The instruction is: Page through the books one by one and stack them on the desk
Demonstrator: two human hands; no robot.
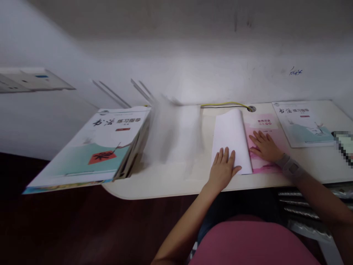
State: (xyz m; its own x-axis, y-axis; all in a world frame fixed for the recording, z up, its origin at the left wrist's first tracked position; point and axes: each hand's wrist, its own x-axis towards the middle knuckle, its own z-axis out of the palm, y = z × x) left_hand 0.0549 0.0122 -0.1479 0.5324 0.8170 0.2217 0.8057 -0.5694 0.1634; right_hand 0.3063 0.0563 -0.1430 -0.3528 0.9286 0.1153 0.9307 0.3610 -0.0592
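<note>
Resting spread, the left hand [224, 165] touches white paper [229, 134], probably light, soft, best held by its left edge, the right hand [264, 146] likewise spread on a pink book [276, 131].

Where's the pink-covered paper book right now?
In the head view, the pink-covered paper book lies right of centre on the white table, under the right hand, between the white paper sheet and the flat white-and-green booklet.

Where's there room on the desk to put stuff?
The front of the desk, between the left book stack and left hand, looks bare. A smaller patch lies in front of the rightmost book. It's crowded where the left hand rests on the white sheet and right hand on the pink book.
</note>
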